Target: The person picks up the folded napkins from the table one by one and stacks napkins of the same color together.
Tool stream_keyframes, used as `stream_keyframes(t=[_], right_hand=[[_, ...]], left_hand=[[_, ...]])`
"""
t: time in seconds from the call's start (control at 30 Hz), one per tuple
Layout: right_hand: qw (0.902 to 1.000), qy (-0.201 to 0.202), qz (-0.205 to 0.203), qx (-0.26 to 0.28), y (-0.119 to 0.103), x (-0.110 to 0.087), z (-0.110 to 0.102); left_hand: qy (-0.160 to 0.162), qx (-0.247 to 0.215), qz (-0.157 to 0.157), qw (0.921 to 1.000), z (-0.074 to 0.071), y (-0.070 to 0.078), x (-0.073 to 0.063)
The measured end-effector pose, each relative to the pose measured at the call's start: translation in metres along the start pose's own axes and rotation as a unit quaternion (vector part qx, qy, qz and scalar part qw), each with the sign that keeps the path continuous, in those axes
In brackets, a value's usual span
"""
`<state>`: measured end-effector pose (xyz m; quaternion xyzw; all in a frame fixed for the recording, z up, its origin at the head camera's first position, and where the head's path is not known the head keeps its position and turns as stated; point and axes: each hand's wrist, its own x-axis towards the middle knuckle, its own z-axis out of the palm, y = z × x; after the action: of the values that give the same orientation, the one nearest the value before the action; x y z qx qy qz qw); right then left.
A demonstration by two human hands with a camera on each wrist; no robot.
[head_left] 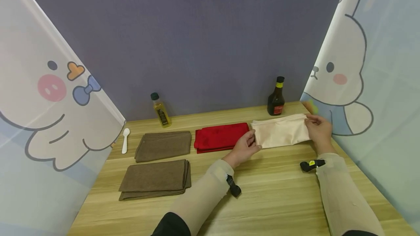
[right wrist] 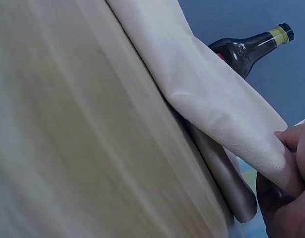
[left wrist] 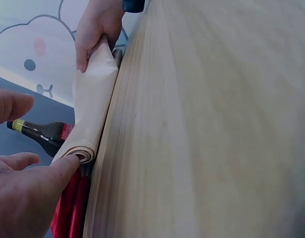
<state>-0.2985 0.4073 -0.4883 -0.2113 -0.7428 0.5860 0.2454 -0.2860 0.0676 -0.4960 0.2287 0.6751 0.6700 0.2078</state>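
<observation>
A folded cream cloth [head_left: 281, 131] lies at the back right of the table. My right hand [head_left: 319, 133] pinches its right end between thumb and fingers. In the right wrist view that end of the cream cloth [right wrist: 226, 119] is raised, and a lower fold droops beneath it. My left hand [head_left: 244, 149] is at the cloth's left end, thumb and fingers spread apart. The left wrist view shows a fingertip of the left hand [left wrist: 33, 191] right at the layered end of the cloth. Just left of it lies a folded red cloth [head_left: 221, 137].
Two folded brown cloths, a back one [head_left: 164, 145] and a front one [head_left: 154, 177], lie on the left. A white spoon [head_left: 125, 141] is at the far left. An oil bottle [head_left: 161, 111] and a dark sauce bottle [head_left: 276, 99] stand along the back wall.
</observation>
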Motion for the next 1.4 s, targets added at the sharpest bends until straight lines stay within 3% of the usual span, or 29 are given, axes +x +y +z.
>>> stream_keyframes(t=[0.27, 0.6, 0.87, 1.4], right_hand=[[0.999, 0.017, 0.025, -0.034, 0.002, 0.002, -0.002], [0.9933, -0.019, 0.01, -0.113, 0.0, -0.003, -0.007], [0.9904, -0.003, -0.015, -0.137, 0.007, -0.002, -0.006], [0.9784, -0.063, -0.031, -0.194, 0.016, 0.0, -0.008]], left_hand=[[-0.014, 0.033, 0.007, 0.9993, 0.004, 0.001, -0.003], [-0.023, 0.043, -0.007, 0.9988, 0.007, 0.002, -0.005], [-0.031, 0.038, -0.001, 0.9988, 0.009, 0.003, -0.003], [-0.023, 0.059, -0.02, 0.9978, 0.008, 0.003, -0.004]])
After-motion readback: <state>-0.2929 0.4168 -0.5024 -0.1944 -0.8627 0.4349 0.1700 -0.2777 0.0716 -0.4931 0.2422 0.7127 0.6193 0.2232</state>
